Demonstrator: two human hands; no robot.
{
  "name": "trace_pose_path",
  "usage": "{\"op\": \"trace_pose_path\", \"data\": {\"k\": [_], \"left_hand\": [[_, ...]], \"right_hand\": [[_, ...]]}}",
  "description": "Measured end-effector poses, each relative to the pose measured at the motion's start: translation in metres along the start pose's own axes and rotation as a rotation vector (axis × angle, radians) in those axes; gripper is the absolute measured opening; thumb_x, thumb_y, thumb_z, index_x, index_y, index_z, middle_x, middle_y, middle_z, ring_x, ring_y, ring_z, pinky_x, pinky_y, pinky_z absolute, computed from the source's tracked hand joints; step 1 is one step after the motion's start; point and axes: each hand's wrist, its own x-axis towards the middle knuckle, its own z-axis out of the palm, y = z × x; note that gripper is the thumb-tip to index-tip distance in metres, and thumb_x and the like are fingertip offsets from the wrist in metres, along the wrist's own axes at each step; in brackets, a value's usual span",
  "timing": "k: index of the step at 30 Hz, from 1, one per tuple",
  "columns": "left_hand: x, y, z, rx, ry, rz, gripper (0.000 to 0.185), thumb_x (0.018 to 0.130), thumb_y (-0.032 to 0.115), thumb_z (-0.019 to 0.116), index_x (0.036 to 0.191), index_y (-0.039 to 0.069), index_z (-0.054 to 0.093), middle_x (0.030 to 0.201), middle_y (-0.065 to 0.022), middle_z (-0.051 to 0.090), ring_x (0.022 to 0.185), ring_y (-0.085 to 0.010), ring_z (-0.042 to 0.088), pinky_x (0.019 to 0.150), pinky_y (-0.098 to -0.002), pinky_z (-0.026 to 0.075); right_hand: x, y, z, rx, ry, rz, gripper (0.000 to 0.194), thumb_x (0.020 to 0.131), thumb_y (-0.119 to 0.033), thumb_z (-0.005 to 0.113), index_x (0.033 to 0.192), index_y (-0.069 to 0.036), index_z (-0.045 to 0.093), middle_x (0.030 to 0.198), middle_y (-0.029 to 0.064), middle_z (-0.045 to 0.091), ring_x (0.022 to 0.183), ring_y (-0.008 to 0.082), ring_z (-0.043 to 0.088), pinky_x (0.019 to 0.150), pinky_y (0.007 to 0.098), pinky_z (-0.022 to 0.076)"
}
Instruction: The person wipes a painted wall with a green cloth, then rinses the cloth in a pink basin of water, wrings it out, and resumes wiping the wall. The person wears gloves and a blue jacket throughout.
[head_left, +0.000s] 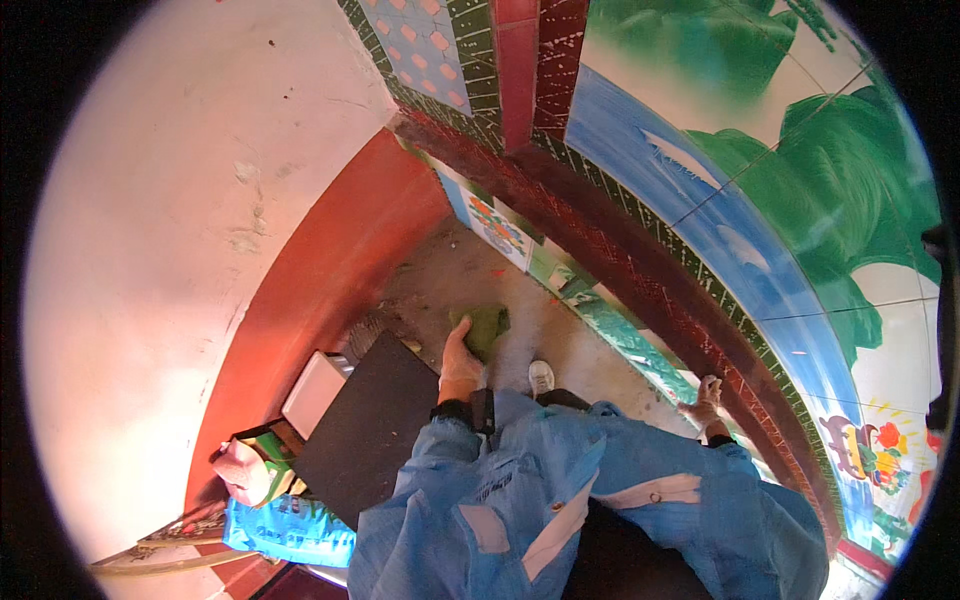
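Observation:
My left hand (460, 363), in what looks like a thin clear glove, grips a dark green cloth or pad (489, 330) above the floor. The thumb lies over its near edge. My right hand (702, 405), gloved in the same way, is at the edge of the dark red tiled ledge (622, 289). Its fingers are bent, and I cannot tell whether anything is in them. Beyond the ledge rises a tiled wall with a painted landscape (825, 195). Below it runs a lower band of picture tiles (600, 315).
A dark flat board or tabletop (371, 427) stands at my left. Beside it are a white box-like object (316, 394), a green carton (274, 457) and a blue printed bag (289, 529). A white-and-red wall (300, 277) bounds the left. My shoe (541, 377) stands on the concrete floor (450, 262).

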Motion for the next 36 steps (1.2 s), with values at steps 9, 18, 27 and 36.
{"op": "trace_pose_path", "data": {"k": [9, 18, 27, 36], "left_hand": [[0.083, 0.098, 0.065, 0.247, 0.090, 0.065, 0.032, 0.096, 0.022, 0.061, 0.121, 0.003, 0.063, 0.122, -0.0095, 0.066, 0.111, -0.0271, 0.062, 0.099, -0.0401, 0.047], [0.188, 0.229, 0.096, 0.710, 0.036, 0.162, 0.039, 0.099, 0.027, 0.057, 0.127, 0.000, 0.057, 0.128, -0.0147, 0.059, 0.117, -0.0291, 0.056, 0.102, -0.0408, 0.044], [0.236, 0.327, 0.098, 1.619, -0.372, 0.386, 0.055, 0.103, 0.036, 0.048, 0.150, 0.009, 0.039, 0.154, -0.0142, 0.039, 0.138, -0.0341, 0.041, 0.110, -0.0515, 0.039], [0.358, 0.322, 0.005, 2.262, -0.327, 0.631, 0.058, 0.100, 0.038, 0.054, 0.150, 0.012, 0.040, 0.148, -0.0136, 0.047, 0.131, -0.0338, 0.047, 0.103, -0.0533, 0.043]], "right_hand": [[0.022, 0.041, 0.003, 0.711, 0.154, 0.022, 0.072, 0.084, -0.037, 0.073, 0.146, -0.012, 0.047, 0.152, 0.0137, 0.042, 0.142, 0.0334, 0.035, 0.114, 0.0435, 0.0307], [-0.087, -0.143, 0.022, 1.495, 0.222, 0.202, 0.063, 0.097, -0.043, 0.063, 0.149, -0.012, 0.045, 0.146, 0.0073, 0.052, 0.130, 0.0250, 0.053, 0.105, 0.0408, 0.0412], [-0.170, -0.260, 0.054, 1.554, 0.352, 0.420, 0.058, 0.099, -0.045, 0.059, 0.146, -0.012, 0.049, 0.141, 0.0086, 0.057, 0.128, 0.0244, 0.055, 0.103, 0.0410, 0.0426], [-0.193, -0.273, 0.133, 1.625, 0.344, 0.524, 0.055, 0.101, -0.042, 0.056, 0.146, -0.011, 0.049, 0.140, 0.0089, 0.058, 0.128, 0.0244, 0.055, 0.105, 0.0409, 0.0415]]}}
